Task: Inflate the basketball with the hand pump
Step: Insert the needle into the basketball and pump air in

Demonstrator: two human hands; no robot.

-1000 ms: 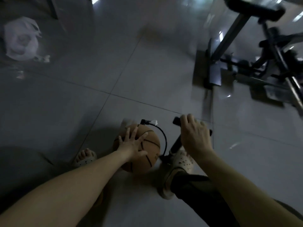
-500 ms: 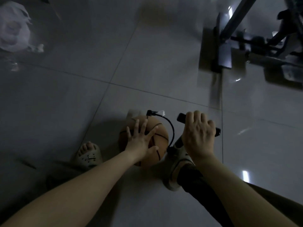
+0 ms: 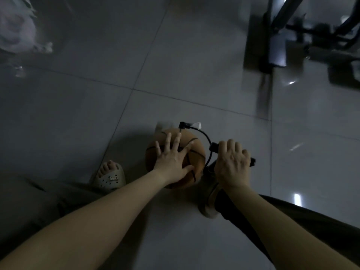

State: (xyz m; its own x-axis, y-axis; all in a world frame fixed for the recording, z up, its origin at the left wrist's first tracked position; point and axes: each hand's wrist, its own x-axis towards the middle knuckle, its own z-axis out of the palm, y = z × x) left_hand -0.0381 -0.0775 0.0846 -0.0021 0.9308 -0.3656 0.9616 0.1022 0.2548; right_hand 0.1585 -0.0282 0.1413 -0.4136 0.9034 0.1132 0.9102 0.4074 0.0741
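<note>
An orange basketball (image 3: 196, 152) rests on the grey tiled floor between my feet. My left hand (image 3: 172, 156) lies flat on top of it with fingers spread, pressing it down. A black hose (image 3: 204, 136) curves from a black nozzle (image 3: 183, 125) at the ball's far side to the hand pump. My right hand (image 3: 232, 162) is closed around the pump's black T-handle (image 3: 213, 147), whose ends stick out on both sides. The pump's barrel is hidden under my right hand and foot.
My left foot in a pale clog (image 3: 109, 175) stands left of the ball; my right shoe (image 3: 208, 197) is by the pump's base. A dark exercise machine frame (image 3: 276, 36) stands at the upper right. A white plastic bag (image 3: 15, 34) lies at the upper left.
My right hand has gone down with the pump handle, now lower beside the ball. The view has tilted downward. My left hand stays flat on the ball.
</note>
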